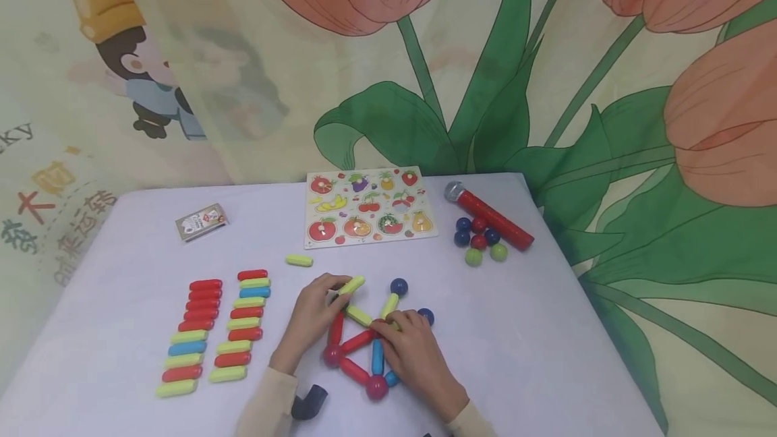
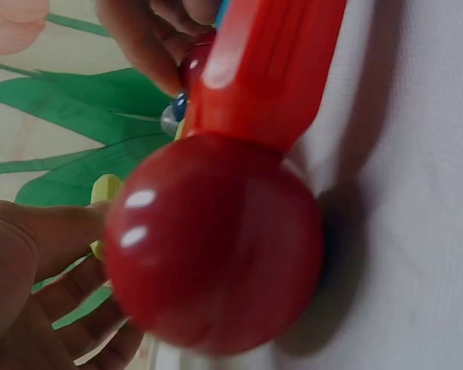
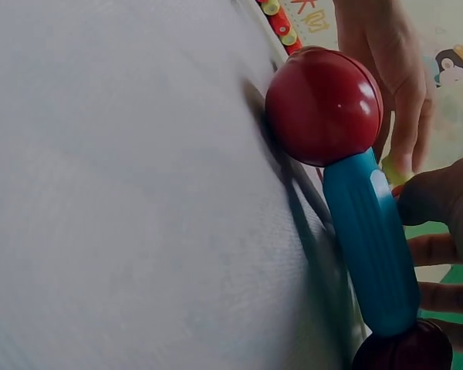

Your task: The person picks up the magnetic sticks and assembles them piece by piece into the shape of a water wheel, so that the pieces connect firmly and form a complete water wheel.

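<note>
My left hand (image 1: 311,315) pinches a yellow-green magnetic rod (image 1: 353,284) between thumb and fingers, at the far left corner of a ball-and-rod construction. In the left wrist view, part of that yellow rod (image 2: 104,193) shows behind the thumb. The construction joins red balls (image 1: 377,387), red rods (image 1: 355,371), a blue rod (image 1: 378,357) and yellow rods (image 1: 359,315). My right hand (image 1: 420,363) lies over its right side, fingertips gripping the central red ball (image 2: 194,65), which the hand partly covers. Dark blue balls (image 1: 398,286) stick out at the far right.
Two columns of red, yellow and blue rods (image 1: 196,314) lie at left; one loose yellow rod (image 1: 299,260) lies farther back. Behind stand a fruit puzzle board (image 1: 371,208), a small card box (image 1: 202,222), a red microphone-like toy (image 1: 494,218) and several loose balls (image 1: 473,257).
</note>
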Demonstrator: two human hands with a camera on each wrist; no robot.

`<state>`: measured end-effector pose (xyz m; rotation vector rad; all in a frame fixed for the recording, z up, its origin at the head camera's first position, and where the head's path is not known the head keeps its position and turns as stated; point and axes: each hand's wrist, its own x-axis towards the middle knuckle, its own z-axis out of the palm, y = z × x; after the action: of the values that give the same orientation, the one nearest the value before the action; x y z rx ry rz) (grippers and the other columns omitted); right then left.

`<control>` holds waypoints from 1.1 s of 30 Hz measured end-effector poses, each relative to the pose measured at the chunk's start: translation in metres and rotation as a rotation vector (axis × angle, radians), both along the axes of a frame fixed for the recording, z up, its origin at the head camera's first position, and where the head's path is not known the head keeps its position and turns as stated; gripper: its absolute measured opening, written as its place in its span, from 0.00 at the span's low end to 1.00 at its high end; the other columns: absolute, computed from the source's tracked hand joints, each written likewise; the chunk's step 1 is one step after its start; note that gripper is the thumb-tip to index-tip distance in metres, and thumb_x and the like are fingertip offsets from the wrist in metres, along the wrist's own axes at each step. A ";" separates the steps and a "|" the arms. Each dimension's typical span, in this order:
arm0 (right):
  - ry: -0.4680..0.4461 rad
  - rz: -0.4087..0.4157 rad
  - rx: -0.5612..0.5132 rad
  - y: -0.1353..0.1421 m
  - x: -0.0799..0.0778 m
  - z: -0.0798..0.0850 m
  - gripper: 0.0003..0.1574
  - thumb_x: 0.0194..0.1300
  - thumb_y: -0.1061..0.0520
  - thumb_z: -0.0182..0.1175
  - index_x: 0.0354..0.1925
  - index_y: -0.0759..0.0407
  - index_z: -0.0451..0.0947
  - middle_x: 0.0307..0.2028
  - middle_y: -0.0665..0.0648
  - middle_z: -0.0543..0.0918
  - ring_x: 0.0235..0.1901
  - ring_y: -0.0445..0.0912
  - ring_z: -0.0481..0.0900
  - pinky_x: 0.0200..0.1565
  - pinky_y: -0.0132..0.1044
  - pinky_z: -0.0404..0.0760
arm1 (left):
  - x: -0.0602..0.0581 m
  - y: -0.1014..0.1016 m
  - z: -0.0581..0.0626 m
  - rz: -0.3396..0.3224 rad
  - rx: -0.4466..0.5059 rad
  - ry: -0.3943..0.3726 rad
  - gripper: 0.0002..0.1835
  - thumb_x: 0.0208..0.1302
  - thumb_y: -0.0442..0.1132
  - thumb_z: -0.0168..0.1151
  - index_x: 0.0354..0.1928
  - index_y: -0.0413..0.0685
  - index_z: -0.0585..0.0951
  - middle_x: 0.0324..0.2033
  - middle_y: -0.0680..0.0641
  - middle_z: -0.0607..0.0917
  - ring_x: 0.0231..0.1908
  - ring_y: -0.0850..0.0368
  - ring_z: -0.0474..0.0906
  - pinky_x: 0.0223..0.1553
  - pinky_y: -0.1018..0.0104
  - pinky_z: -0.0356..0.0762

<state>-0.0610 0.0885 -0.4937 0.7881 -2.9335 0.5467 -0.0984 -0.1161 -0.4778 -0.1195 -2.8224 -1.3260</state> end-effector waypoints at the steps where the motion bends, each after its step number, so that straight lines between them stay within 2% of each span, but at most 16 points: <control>1: -0.006 0.002 0.004 0.000 0.001 0.000 0.24 0.59 0.50 0.67 0.55 0.43 0.80 0.45 0.47 0.79 0.48 0.44 0.73 0.51 0.43 0.76 | -0.001 0.002 -0.002 -0.001 -0.014 0.009 0.18 0.57 0.36 0.69 0.51 0.48 0.81 0.45 0.50 0.84 0.50 0.53 0.79 0.54 0.54 0.77; 6: 0.003 0.000 -0.002 -0.001 0.003 -0.001 0.24 0.59 0.49 0.68 0.55 0.43 0.80 0.46 0.46 0.79 0.48 0.44 0.72 0.50 0.43 0.76 | -0.005 0.009 -0.007 -0.027 -0.075 0.001 0.17 0.58 0.36 0.68 0.50 0.45 0.82 0.44 0.48 0.84 0.50 0.50 0.79 0.54 0.53 0.76; 9: 0.007 0.003 -0.003 -0.001 0.003 0.000 0.23 0.59 0.50 0.68 0.54 0.43 0.80 0.45 0.46 0.79 0.47 0.43 0.72 0.50 0.42 0.76 | -0.007 0.011 -0.009 -0.031 -0.111 -0.026 0.17 0.58 0.37 0.68 0.50 0.47 0.82 0.42 0.50 0.83 0.46 0.52 0.79 0.53 0.55 0.77; 13: -0.038 -0.008 -0.017 -0.001 0.000 0.002 0.23 0.60 0.48 0.66 0.55 0.43 0.80 0.47 0.46 0.78 0.48 0.43 0.72 0.50 0.42 0.76 | -0.008 0.011 -0.010 -0.044 -0.143 -0.052 0.17 0.58 0.38 0.68 0.51 0.48 0.82 0.38 0.51 0.82 0.41 0.56 0.77 0.49 0.57 0.79; 17: -0.047 -0.119 -0.130 0.002 -0.008 0.004 0.25 0.62 0.49 0.64 0.57 0.47 0.77 0.53 0.51 0.75 0.52 0.46 0.72 0.52 0.44 0.77 | -0.009 0.010 -0.009 -0.059 -0.137 -0.066 0.17 0.59 0.38 0.67 0.52 0.49 0.82 0.39 0.51 0.82 0.41 0.56 0.77 0.48 0.58 0.79; 21: -0.037 -0.239 -0.215 0.003 -0.023 0.004 0.32 0.62 0.51 0.63 0.63 0.56 0.70 0.61 0.62 0.71 0.58 0.56 0.70 0.56 0.53 0.74 | -0.011 0.009 -0.010 -0.052 -0.126 -0.073 0.17 0.60 0.38 0.67 0.52 0.50 0.82 0.40 0.51 0.82 0.42 0.56 0.77 0.48 0.59 0.79; 24: -0.092 -0.265 -0.185 0.003 -0.032 0.000 0.38 0.63 0.49 0.62 0.67 0.59 0.65 0.63 0.65 0.69 0.61 0.59 0.68 0.59 0.56 0.71 | -0.011 0.010 -0.012 -0.054 -0.123 -0.070 0.17 0.60 0.38 0.67 0.52 0.50 0.82 0.40 0.51 0.82 0.43 0.56 0.77 0.50 0.57 0.78; 27: -0.146 -0.261 -0.156 0.002 -0.038 -0.003 0.39 0.63 0.47 0.61 0.68 0.59 0.64 0.63 0.63 0.70 0.62 0.58 0.68 0.60 0.55 0.70 | -0.011 0.011 -0.013 -0.058 -0.124 -0.071 0.18 0.60 0.38 0.66 0.53 0.49 0.81 0.42 0.50 0.82 0.45 0.54 0.78 0.51 0.56 0.78; 33: -0.152 -0.251 -0.146 0.000 -0.041 -0.006 0.37 0.64 0.46 0.60 0.67 0.56 0.65 0.63 0.61 0.70 0.61 0.56 0.68 0.60 0.53 0.69 | -0.010 0.012 -0.018 -0.043 -0.145 -0.070 0.18 0.60 0.39 0.67 0.53 0.49 0.81 0.42 0.51 0.81 0.45 0.54 0.77 0.51 0.57 0.78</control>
<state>-0.1019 0.0888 -0.4994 0.3707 -3.0188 0.8167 -0.1084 -0.1038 -0.4957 -0.1389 -2.9900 -1.1533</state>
